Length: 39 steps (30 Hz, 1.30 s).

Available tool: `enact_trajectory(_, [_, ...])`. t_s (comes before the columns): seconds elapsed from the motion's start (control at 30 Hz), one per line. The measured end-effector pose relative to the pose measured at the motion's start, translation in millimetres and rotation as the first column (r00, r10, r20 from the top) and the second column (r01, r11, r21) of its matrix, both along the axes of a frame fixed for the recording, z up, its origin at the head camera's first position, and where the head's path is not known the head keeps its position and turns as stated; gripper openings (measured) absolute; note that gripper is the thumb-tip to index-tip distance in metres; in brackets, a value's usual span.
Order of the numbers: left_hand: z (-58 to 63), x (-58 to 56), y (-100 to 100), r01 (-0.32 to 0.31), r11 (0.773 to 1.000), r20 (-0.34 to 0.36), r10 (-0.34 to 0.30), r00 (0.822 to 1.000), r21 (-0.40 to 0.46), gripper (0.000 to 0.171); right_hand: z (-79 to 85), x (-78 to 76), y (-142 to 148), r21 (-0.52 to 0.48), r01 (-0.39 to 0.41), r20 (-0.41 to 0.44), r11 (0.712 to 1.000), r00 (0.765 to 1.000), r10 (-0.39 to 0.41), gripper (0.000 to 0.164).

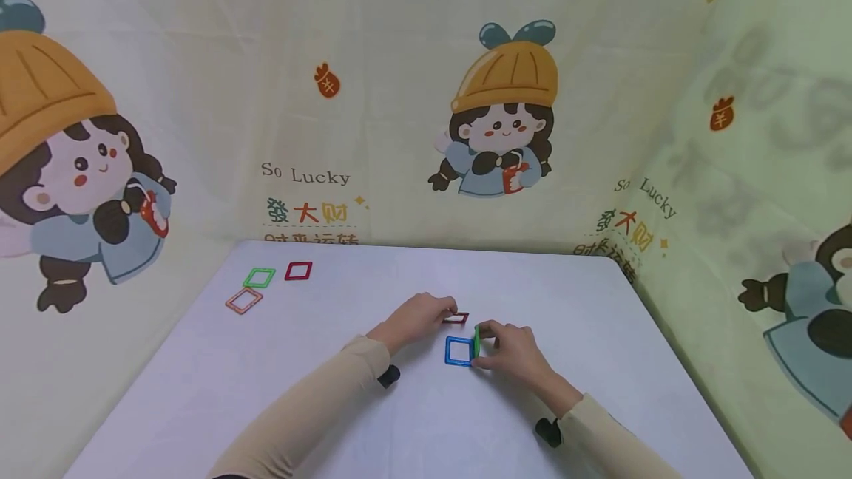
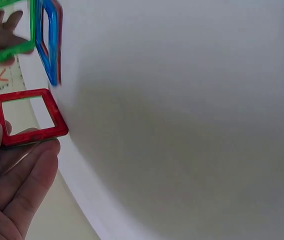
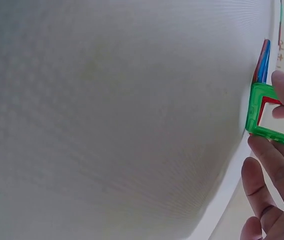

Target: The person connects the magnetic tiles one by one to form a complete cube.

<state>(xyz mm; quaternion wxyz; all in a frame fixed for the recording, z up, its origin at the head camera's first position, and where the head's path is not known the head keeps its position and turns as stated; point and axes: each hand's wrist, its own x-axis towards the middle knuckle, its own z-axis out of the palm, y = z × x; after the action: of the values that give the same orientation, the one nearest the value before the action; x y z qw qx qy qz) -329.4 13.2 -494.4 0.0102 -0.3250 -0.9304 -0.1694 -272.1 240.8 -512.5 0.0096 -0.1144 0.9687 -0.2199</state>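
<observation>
In the head view, my left hand [image 1: 418, 316] pinches a red square magnetic tile frame [image 2: 34, 136], raised at a slant in the left wrist view. My right hand [image 1: 518, 355] holds a green square magnetic tile [image 3: 254, 107] between thumb and fingers. That green tile stands upright along the right edge of a blue square tile [image 1: 459, 363], which lies on the table. A thin red layer shows against the blue tile in both wrist views; whether it is a separate tile below is hard to tell. The red tile is just behind the blue one.
At the table's far left lie a green square tile [image 1: 257, 286], a red square tile [image 1: 299, 279] and an orange square tile [image 1: 235, 307]. The white table [image 1: 373, 420] meets a printed cloth backdrop [image 1: 393, 131] behind and at the sides.
</observation>
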Motion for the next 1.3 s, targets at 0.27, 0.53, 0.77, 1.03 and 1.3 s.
enact_trajectory(0.27, [-1.1,8.5,9,0.039,0.999,-0.025,-0.039,0.999,-0.008,0.012,2.0,2.1,-5,0.008,0.002,-0.011,1.0,1.0,-0.002,0.061])
enact_trajectory(0.53, [-0.1,12.6,3,0.001,0.999,0.058,-0.004,0.998,0.042,0.014,2.5,1.8,-7,-0.03,-0.009,-0.009,1.0,1.0,0.009,0.073])
enact_trajectory(0.77, [-0.2,12.9,4,0.033,0.993,0.078,-0.042,0.996,0.112,0.015,-0.7,-1.6,-3,-0.027,-0.006,0.014,1.0,1.0,0.007,0.069])
enact_trajectory(1.03, [2.0,17.1,6,0.007,0.992,0.127,-0.023,0.992,0.124,0.017,5.8,-10.1,10,-0.068,-0.089,0.128,0.994,0.987,0.097,0.055])
enact_trajectory(1.3, [-0.8,17.0,10,-0.016,0.993,0.151,-0.002,0.988,0.119,0.017,10.6,-29.1,17,-0.208,-0.121,0.119,0.971,0.982,0.148,0.031])
